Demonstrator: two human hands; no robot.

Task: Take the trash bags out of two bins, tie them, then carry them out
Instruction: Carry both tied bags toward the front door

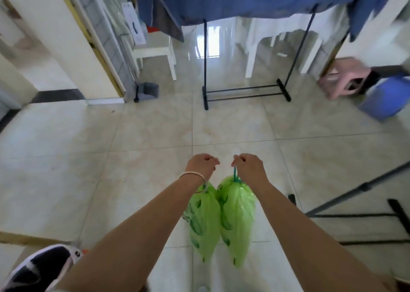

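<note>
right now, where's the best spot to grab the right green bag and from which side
Grip the right green bag by its teal drawstring at the gathered neck, coming from above. The bag hangs there as a long teardrop, its weight below the cinched top, and the right hand already holds that loop in a closed fist.
</note>
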